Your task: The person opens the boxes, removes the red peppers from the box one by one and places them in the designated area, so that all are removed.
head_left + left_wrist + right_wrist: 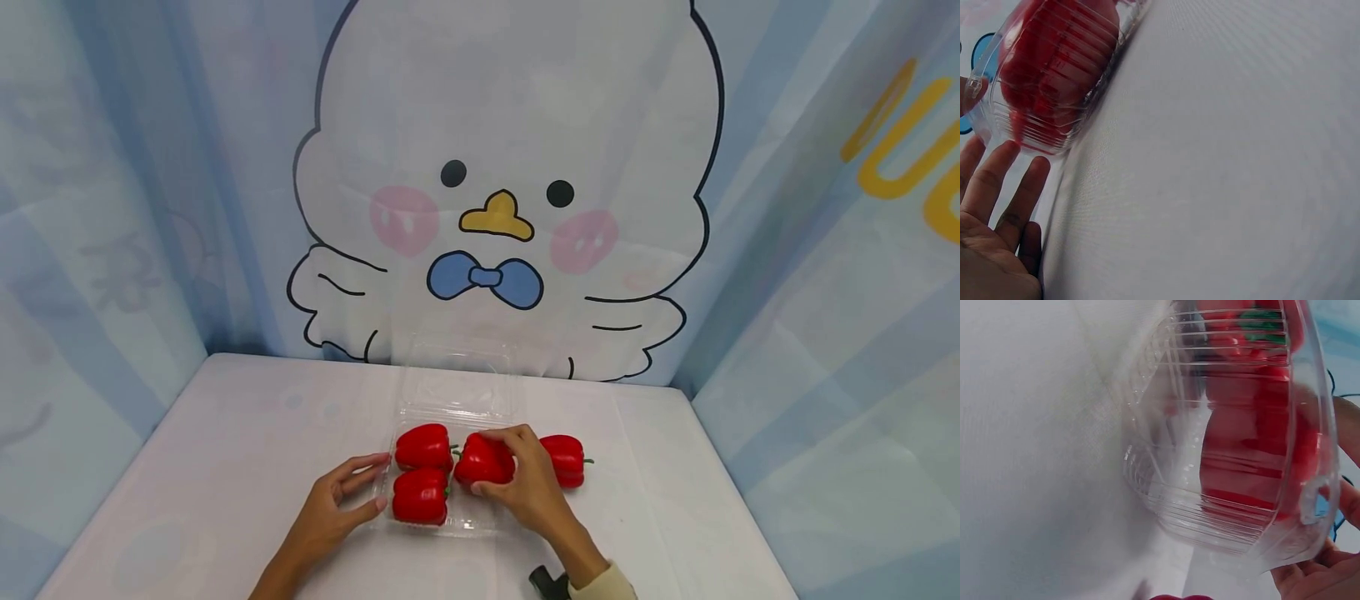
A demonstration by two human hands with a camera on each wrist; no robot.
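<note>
A clear plastic clamshell box (472, 527) lies with its lid (457, 392) folded back. Along its left side sit two red bell peppers, the rear pepper (422, 447) and the front pepper (420, 497). My left hand (333, 502) touches the box's left edge with spread, nearly straight fingers. In my right hand (536, 485), thumb and fingers grip a third bell pepper (480, 461) at the box's right half. Through the clear wall in the right wrist view, this pepper (1235, 456) shows inside the box, above its floor. Another bell pepper (567, 460) lies beyond the right hand, partly hidden by it.
The box stands on a white-covered table (225, 467). A printed curtain (495, 108) with a cartoon bird hangs behind, touching the table's back edge, and more fabric flanks both sides. A dark object (550, 583) shows near the right wrist.
</note>
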